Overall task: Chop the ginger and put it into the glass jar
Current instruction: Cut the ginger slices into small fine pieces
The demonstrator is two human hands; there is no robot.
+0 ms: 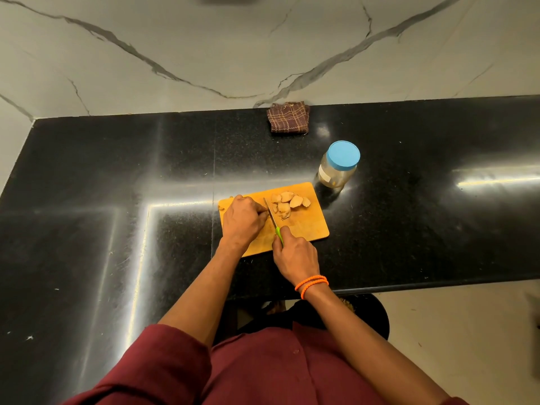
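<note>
From my remote seat, the head camera looks down on a black counter point(117, 171) where a wooden board point(312, 226) lies near the front edge. My view shows the left hand point(244, 219) resting on the board's left half, its fingers curled down beside the blade; what they pin there is hidden, so I cannot tell whether a piece of ginger sits under them. The right hand point(293, 254), with two orange bands point(312, 283) at its wrist, grips the green handle of a knife point(273, 219), fingers wrapped round it. The blade runs up and left from the handle, its tip just right of the left hand's fingertips. A heap of pale ginger slices point(289, 203) lies on the far part of the board, just right of the blade. The jar point(337, 168) stands on the counter just beyond the board's far right corner, its blue lid point(343, 154) on. A folded brown checked cloth point(288, 117) sits at the back of the counter, touching the marble wall point(204, 54). Maroon sleeves point(163, 363) fill the lower frame.
</note>
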